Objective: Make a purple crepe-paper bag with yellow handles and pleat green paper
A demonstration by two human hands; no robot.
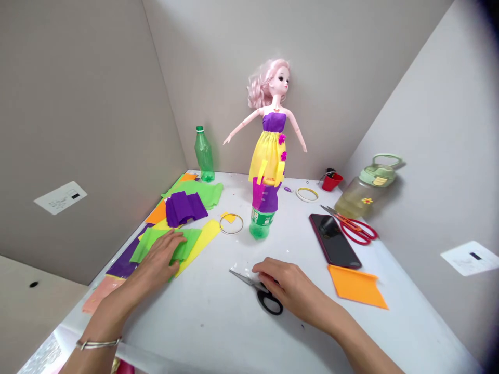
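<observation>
Right hand (287, 283) curls palm-down over black-handled scissors (258, 285).

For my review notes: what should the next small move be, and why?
Probably the left hand should lift the nearer green sheet: its fingers already rest on it, and the right hand is at the black-handled scissors, so sheet and blades could be brought together.
</observation>
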